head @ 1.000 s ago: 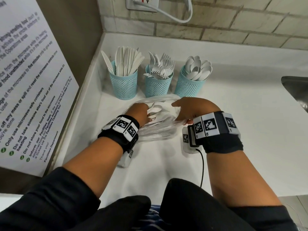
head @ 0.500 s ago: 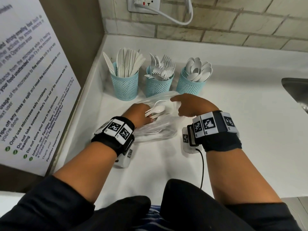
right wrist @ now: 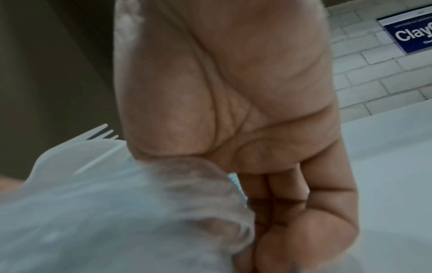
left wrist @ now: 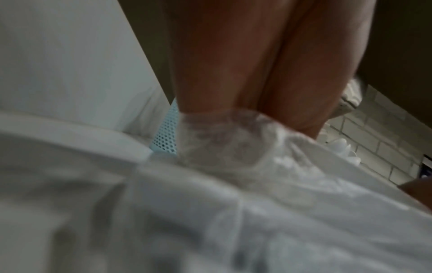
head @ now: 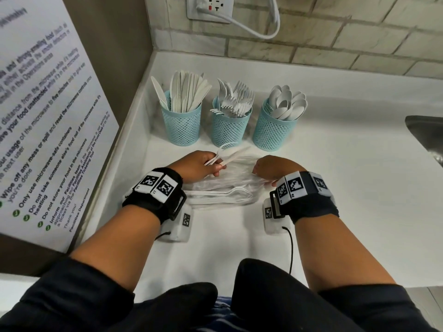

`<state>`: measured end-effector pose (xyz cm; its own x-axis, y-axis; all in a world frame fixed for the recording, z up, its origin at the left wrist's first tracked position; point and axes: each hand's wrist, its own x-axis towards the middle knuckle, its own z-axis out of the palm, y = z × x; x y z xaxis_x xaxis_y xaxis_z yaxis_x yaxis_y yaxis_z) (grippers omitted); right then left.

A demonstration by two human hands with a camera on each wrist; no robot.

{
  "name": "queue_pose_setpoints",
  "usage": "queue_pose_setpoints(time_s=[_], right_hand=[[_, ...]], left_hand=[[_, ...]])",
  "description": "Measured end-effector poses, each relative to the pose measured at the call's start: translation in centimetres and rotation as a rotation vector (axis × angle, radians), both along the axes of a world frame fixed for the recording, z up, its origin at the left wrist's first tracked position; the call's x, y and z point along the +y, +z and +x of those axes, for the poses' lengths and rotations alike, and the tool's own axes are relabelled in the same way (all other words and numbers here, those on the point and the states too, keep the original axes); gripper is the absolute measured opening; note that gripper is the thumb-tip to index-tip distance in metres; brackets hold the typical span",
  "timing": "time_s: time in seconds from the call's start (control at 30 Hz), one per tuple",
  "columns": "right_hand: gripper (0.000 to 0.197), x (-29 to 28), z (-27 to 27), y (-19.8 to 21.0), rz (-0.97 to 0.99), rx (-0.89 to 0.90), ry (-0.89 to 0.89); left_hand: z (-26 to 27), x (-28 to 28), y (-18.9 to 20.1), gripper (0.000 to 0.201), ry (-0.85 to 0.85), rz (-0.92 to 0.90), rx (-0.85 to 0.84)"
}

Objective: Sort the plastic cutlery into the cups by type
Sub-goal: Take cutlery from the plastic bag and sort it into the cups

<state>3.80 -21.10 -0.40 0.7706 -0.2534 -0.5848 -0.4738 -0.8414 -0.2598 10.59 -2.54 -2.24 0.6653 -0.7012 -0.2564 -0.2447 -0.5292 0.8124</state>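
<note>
Three teal mesh cups stand in a row at the back: knife cup [head: 182,121], fork cup [head: 229,127], spoon cup [head: 272,131]. In front of them a clear plastic bag [head: 223,188] with white cutlery lies on the counter. My left hand [head: 214,165] pinches a small bunch of white cutlery [head: 231,155] just above the bag's far end. My right hand [head: 260,172] grips the bag's right edge; the right wrist view shows its fingers [right wrist: 280,230] curled on the bag's plastic [right wrist: 151,203], with a fork and spoon [right wrist: 77,153] beyond. The left wrist view is blurred, showing palm [left wrist: 245,73] and bag [left wrist: 257,184].
A wall with a printed notice [head: 48,140] closes the left side. A brick wall with a socket and cable [head: 211,8] runs along the back. A sink edge [head: 429,133] shows at far right. White counter [head: 347,188] lies to the right of the bag.
My left hand has drawn a bunch of cutlery up out of the bag's opening. My right hand has slid from the bag's top to its right edge and grips it.
</note>
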Motion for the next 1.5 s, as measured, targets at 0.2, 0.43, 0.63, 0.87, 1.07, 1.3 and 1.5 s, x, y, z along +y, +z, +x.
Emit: queue_pose_setpoints(time_s=[0.2, 0.43, 0.63, 0.87, 1.07, 1.3, 1.5], right_hand=[[0.032, -0.7, -0.2, 3.5, 0.051, -0.065, 0.039], [0.042, -0.3, 0.5, 6.3, 0.405, -0.526, -0.114], [0.025, 1.8, 1.7, 5.4, 0.565, -0.741, -0.213], [0.013, 2.1, 2.7, 4.5, 0.646, -0.832, -0.278], [0.024, 2.6, 3.7, 5.8, 0.645, -0.962, -0.283], [0.005, 2.2, 7.2, 10.2, 0.549, -1.496, -0.553], [0.014, 5.1, 10.1, 9.1, 0.422, -1.48, -0.384]], left_hand=[[0.0, 0.0, 0.7, 0.025, 0.109, -0.157, 0.12], [-0.2, -0.8, 2.5, 0.021, 0.134, -0.357, 0.332], [-0.7, -1.3, 3.2, 0.023, 0.141, -0.42, 0.406], [-1.0, -1.2, 3.4, 0.025, 0.242, -0.455, 0.429], [-1.3, -0.6, 4.0, 0.031, 0.337, -0.537, 0.458], [-0.9, 0.8, 4.0, 0.033, 0.661, -0.643, 0.416], [-0.9, 1.1, 3.7, 0.039, 0.766, -0.724, 0.413]])
